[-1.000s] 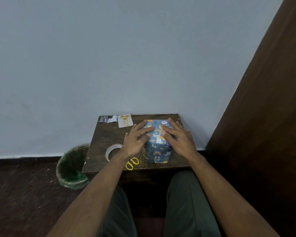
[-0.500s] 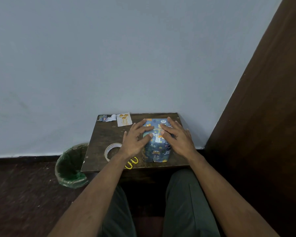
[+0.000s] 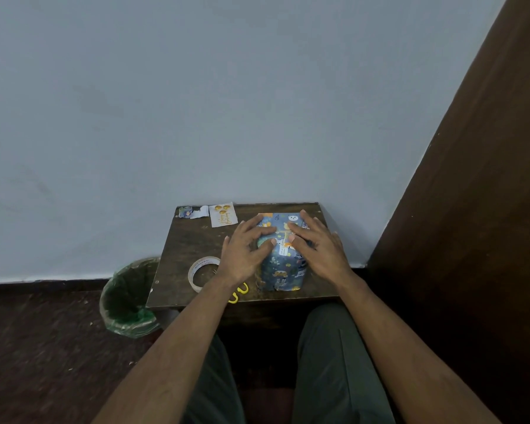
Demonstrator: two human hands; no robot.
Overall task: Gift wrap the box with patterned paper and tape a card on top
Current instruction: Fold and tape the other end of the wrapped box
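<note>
The table (image 3: pixel 196 240) is small and dark, pushed up against a pale blue wall (image 3: pixel 196 102). The box (image 3: pixel 283 270), wrapped in blue paper with animals on it, stands on the right part of the table, close to the near edge. There is bare table on its left. The left hand (image 3: pixel 242 255) and right hand (image 3: pixel 318 252) lie on top of the box with flat, spread fingers, pressing the paper down. The card (image 3: pixel 224 214) lies at the far edge by the wall, next to some paper scraps (image 3: pixel 192 212). The tape (image 3: pixel 201 272) and yellow scissors (image 3: pixel 238 293) sit just left of the box, partly under the left arm. A green bin (image 3: pixel 129 298) stands on the dark floor (image 3: pixel 43 347) by the table's left side. A brown panel (image 3: pixel 471 209) rises on the right.
</note>
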